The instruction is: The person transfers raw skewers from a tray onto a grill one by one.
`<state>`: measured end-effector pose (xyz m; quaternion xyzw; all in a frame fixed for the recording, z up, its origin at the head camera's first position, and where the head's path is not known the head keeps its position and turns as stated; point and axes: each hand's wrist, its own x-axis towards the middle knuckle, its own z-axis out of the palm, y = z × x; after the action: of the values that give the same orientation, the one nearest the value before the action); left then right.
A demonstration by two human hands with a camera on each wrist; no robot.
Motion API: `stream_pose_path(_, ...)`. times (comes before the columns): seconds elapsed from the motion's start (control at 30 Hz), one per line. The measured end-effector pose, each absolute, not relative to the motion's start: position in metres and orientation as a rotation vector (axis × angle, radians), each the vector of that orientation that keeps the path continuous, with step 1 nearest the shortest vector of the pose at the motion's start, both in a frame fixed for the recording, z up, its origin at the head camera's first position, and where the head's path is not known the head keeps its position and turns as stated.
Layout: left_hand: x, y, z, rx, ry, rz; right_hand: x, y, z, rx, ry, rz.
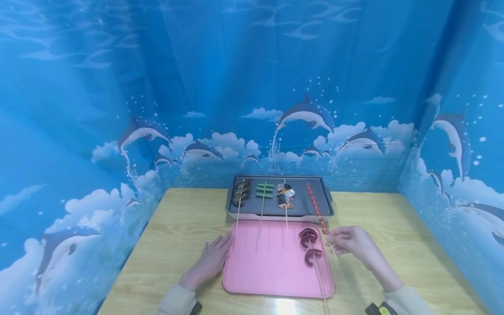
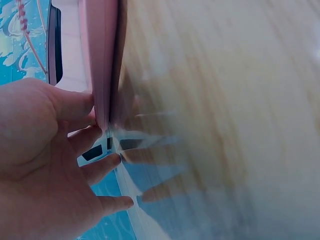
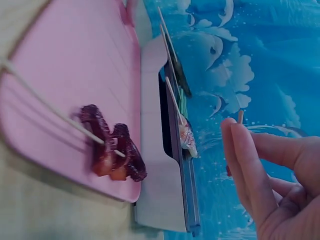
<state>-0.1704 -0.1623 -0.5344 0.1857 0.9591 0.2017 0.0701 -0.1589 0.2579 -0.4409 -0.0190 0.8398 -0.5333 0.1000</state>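
Note:
My right hand (image 1: pixel 356 243) pinches the bare stick of a skewer of small red pieces (image 1: pixel 313 203). This skewer slants from the grill pan's right part down past the tray corner. In the right wrist view a stick end (image 3: pixel 240 117) pokes out above the pinching fingers; the red pieces are mostly hidden there. At the left edge of a pink tray (image 1: pixel 271 271), my left hand (image 1: pixel 210 258) rests with fingers extended, its thumb and fingertips (image 2: pixel 82 105) against the rim. A dark red tentacle skewer (image 1: pixel 313 256) lies on the tray's right side, its stick reaching past the front edge.
Behind the tray stands a dark grill pan (image 1: pixel 300 205). It bears a shrimp-like skewer (image 1: pixel 241 192), a green vegetable skewer (image 1: pixel 264 190) and a fish-piece skewer (image 1: pixel 285 199), sticks overhanging the tray. A wooden table (image 1: pixel 189 214) lies beneath; dolphin-printed curtains (image 1: pixel 252 87) surround it.

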Motion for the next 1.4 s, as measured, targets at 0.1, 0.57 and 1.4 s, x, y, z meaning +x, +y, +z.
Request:
stream_pose_path(0.1, -0.17, -0.163, -0.534, 0.566, 2.885, 0.61, -0.181, 0.248, -0.441, 0.013, 2.5, -1.599)
stream_pose_path(0.57, -0.17, -0.161, -0.534, 0.601, 2.88, 0.61, -0.248, 0.214, -0.457, 0.16, 2.48, -1.646)
stream_pose_path(1.4, -0.167, -0.163, -0.53, 0.599, 2.894, 0.626, -0.238, 0.218, -0.48, 0.166, 2.551, -1.669)
